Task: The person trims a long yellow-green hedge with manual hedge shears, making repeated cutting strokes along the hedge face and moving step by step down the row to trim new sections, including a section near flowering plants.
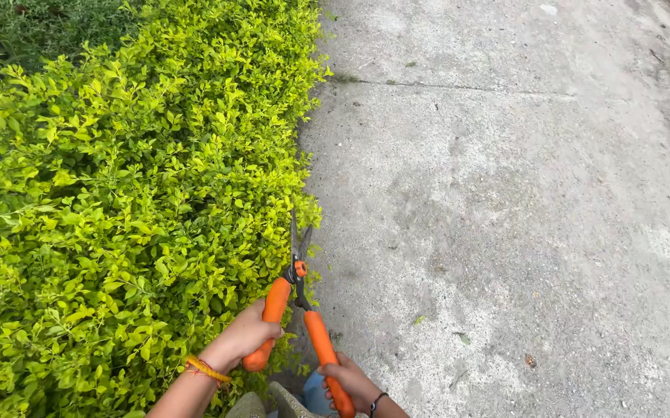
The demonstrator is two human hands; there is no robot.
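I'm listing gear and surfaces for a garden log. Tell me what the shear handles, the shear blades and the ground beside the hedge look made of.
Orange shear handles: apparently plastic or rubber sleeves, smooth, matte, evenly coloured; one in the left hand, one in the right hand.
Dark narrow shear blades: probably steel, thin, grey, dull.
Grey paved ground: looks like concrete, rough, mottled, with a straight joint line.

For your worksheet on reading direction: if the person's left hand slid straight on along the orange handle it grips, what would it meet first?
The left hand would probably first meet the shears' pivot, then the blades at the hedge edge; depth is unclear.
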